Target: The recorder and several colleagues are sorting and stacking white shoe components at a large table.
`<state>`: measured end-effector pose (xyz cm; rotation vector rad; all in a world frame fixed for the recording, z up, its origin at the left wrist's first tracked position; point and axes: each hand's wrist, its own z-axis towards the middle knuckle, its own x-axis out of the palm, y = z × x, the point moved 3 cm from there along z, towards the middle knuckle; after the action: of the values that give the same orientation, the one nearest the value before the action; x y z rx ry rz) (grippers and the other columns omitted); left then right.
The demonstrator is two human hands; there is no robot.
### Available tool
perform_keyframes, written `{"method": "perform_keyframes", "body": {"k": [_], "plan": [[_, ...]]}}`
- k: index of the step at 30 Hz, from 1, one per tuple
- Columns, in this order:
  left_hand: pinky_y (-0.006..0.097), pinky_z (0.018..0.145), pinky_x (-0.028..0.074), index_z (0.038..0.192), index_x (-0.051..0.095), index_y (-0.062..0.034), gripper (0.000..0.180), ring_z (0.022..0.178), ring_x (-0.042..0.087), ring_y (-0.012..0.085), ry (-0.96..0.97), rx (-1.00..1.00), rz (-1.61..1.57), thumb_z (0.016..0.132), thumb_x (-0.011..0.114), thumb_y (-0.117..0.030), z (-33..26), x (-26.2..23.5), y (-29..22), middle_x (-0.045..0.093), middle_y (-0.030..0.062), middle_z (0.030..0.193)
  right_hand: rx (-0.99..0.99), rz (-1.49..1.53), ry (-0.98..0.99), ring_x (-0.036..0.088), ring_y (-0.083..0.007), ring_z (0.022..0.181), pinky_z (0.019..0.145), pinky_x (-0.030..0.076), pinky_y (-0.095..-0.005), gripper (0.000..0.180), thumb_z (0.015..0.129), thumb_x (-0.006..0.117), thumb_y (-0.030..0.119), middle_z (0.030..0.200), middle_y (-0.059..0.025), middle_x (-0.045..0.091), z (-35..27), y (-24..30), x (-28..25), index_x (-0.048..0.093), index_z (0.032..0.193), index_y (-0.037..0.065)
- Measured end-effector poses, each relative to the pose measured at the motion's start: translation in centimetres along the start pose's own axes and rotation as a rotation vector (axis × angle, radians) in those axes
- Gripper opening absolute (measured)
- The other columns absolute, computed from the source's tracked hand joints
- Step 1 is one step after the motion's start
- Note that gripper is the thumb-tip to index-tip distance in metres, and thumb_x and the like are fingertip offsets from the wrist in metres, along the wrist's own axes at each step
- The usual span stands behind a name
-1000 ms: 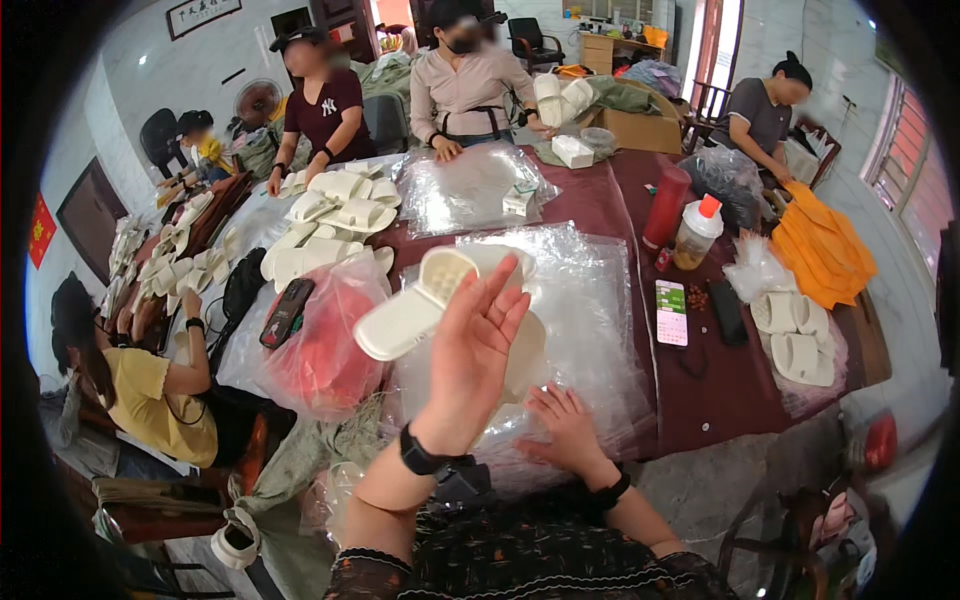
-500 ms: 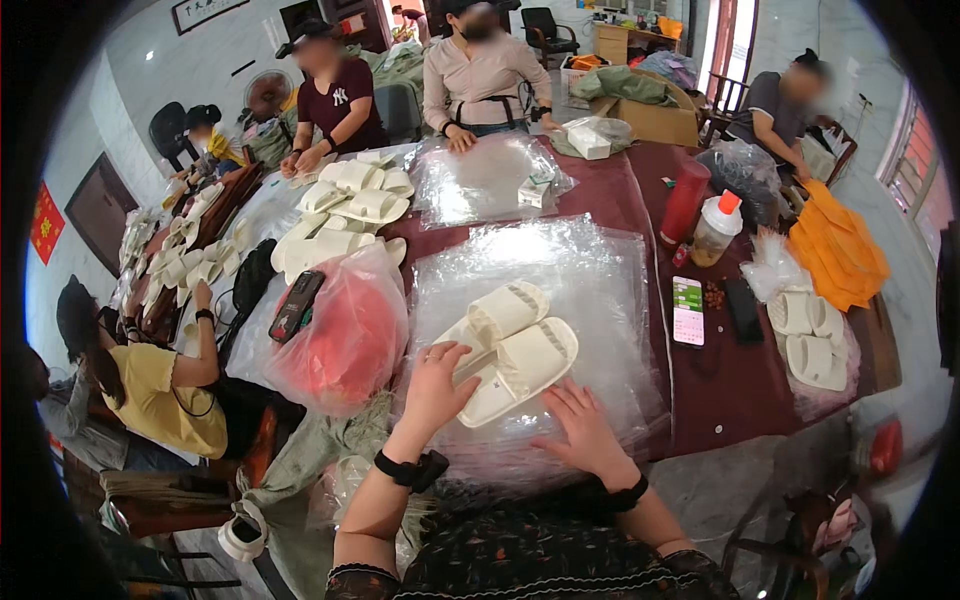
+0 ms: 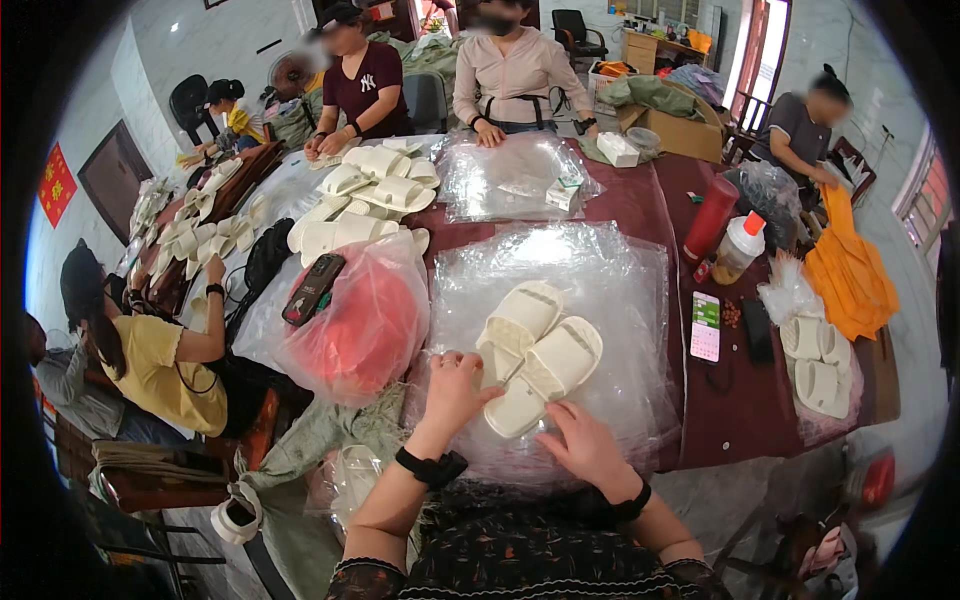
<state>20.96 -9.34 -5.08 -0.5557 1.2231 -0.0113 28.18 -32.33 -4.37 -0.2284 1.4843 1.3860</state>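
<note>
A pair of cream slippers (image 3: 565,357) lies with toes pointing away on a stack of clear plastic bags (image 3: 640,290). My left hand (image 3: 455,398) grips the heel end of the left slipper, its thumb lying over the sole and its fingers curled along the outer side. At the heel of the right slipper, my right hand (image 3: 588,448) rests with fingers stretched and apart, the fingertips touching or almost touching its edge. A dark band is on each of my wrists.
Left of the bags sits a red bundle in clear plastic (image 3: 365,330) with a dark handheld device (image 3: 315,290) on top. Behind it is a slipper pile (image 3: 385,180). A phone (image 3: 705,325), a bottle (image 3: 740,245) and bagged slippers (image 3: 818,385) stand right. Several people work around the table.
The view has shifted, so the scene sits further right. The slippers have turned slightly more upright in the picture, and my right hand's fingers have drawn in close to the right slipper's heel.
</note>
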Motion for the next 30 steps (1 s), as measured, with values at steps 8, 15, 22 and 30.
{"method": "perform_keyframes", "body": {"k": [8,15,22,30], "plan": [[0.044,0.082,0.050,0.129,0.054,-0.0065,0.068,0.090,0.060,0.0367,0.098,-0.171,-0.376,0.072,0.083,-0.031,-1.3,2.3,-0.8,0.061,0.0196,0.101,0.082,-0.141,-0.054,0.061,-0.0378,0.106,0.084,0.053,-0.0443,0.057,0.089,0.066,0.033,0.126,-0.0220,0.055,1.9,-0.1,-0.6,0.051,0.127,-0.007],[0.042,0.079,0.050,0.136,0.051,-0.0096,0.069,0.089,0.061,0.0320,0.000,0.008,-0.224,0.076,0.081,-0.026,-2.2,3.6,-1.5,0.059,0.0162,0.101,0.145,-0.319,-0.055,0.040,-0.0360,0.133,0.105,0.040,-0.0439,0.063,0.085,0.070,0.032,0.140,-0.0228,0.045,4.1,-0.4,0.5,0.051,0.125,-0.013],[0.048,0.091,0.046,0.138,0.051,-0.0106,0.073,0.105,0.056,0.0389,0.090,-0.009,-0.312,0.072,0.080,-0.024,-2.8,3.8,-1.2,0.058,0.0193,0.112,-0.166,-0.461,0.046,0.038,-0.0393,0.133,0.112,0.031,-0.0460,0.067,0.081,0.072,0.034,0.141,-0.0217,0.045,6.3,-2.9,-0.7,0.052,0.125,-0.011],[0.047,0.092,0.043,0.138,0.051,-0.0094,0.072,0.102,0.055,0.0357,0.006,0.075,-0.177,0.075,0.080,-0.025,-3.5,4.0,-1.5,0.055,0.0181,0.115,0.134,-0.506,-0.150,0.053,-0.0351,0.107,0.091,0.044,-0.0438,0.068,0.085,0.068,0.045,0.114,-0.0215,0.054,7.6,-1.7,1.2,0.053,0.124,-0.009]]}}
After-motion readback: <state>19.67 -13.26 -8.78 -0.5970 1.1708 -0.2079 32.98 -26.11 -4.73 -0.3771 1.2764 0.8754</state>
